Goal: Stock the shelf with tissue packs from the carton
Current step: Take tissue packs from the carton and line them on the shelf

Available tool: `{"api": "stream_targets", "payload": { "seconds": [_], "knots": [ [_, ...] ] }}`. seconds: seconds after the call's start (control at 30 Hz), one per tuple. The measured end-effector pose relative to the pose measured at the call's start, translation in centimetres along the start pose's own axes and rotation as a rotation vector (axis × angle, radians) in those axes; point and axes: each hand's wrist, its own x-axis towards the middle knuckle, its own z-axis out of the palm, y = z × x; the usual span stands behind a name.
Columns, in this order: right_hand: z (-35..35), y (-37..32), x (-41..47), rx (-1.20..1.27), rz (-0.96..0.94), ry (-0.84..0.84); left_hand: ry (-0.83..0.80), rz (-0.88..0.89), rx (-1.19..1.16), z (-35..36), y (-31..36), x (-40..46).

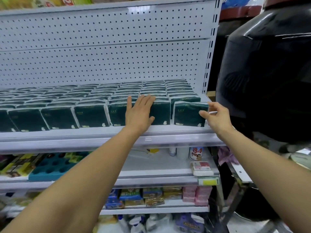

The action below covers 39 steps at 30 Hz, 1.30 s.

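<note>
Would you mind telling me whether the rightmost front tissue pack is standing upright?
Upright: the rightmost tissue pack stands on edge, front face outward, pinched by the right hand.

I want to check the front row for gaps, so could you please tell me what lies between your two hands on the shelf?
In the head view, between the left hand and right hand stand dark green tissue packs.

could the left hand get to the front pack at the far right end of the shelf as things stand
Probably yes, but awkwardly. The left hand lies flat on the neighbouring pack, with nothing between it and the rightmost pack. However, the right hand already pinches that pack's right edge.
</note>
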Motion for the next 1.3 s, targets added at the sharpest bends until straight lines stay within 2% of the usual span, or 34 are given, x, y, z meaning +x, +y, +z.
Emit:
{"api": "stream_targets", "payload": {
  "seconds": [0.23, 0.43, 0.53, 0.7, 0.93, 1.07, 1.3],
  "knots": [
    [1.8, -0.5, 0.5, -0.069, 0.002, 0.048, 0.052, -0.017, 0.024, 0.6, 0.2, 0.2],
    [2.3, -0.8, 0.1, -0.091, -0.010, 0.019, 0.069, -0.006, 0.025, 0.9, 0.2, -0.1],
    [1.9, -0.7, -0.9, -0.195, 0.005, 0.006, 0.066, -0.005, 0.014, 0.4, 0.5, -0.5],
    [1.3, -1.7, -5.8, -0.480, -0.301, 0.036, 0.195, 0.036, -0.100, -0.3, 0.8, -4.8],
    [4.8, -3.0, -15.5, -0.583, -0.640, -0.077, 0.326, -0.013, -0.173, -2.6, -2.1, -15.4],
    [9.9, -3.9, -21.4, -0.648, -0.747, -0.183, 0.252, -0.097, -0.084, -3.3, -6.4, -22.4],
    [20.3, -6.0, -32.4, -0.639, -0.819, -0.372, 0.099, -0.272, -0.016, -4.3, -16.3, -35.8]
  ]
}}
